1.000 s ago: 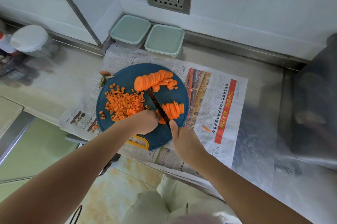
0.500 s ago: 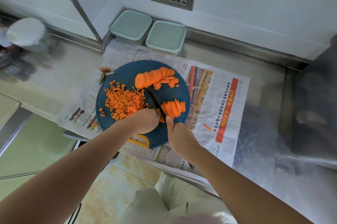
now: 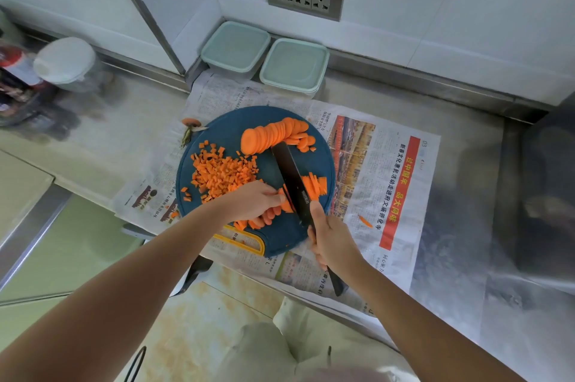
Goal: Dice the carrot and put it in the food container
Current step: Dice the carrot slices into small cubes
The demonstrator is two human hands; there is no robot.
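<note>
The left forearm point(image 3: 140, 272) and right forearm point(image 3: 404, 304) reach forward, bare, over the near edge of the worktop point(image 3: 460, 272), converging as they go. The left hand point(image 3: 252, 202) lies knuckles up, its fingers curled down onto a stack of carrot slices point(image 3: 269, 216) — fingertips just beside the blade. The right hand point(image 3: 331, 240) is wrapped round the handle of the knife point(image 3: 292, 177) — one finger stretched forward along its spine, the wrist straight.
</note>
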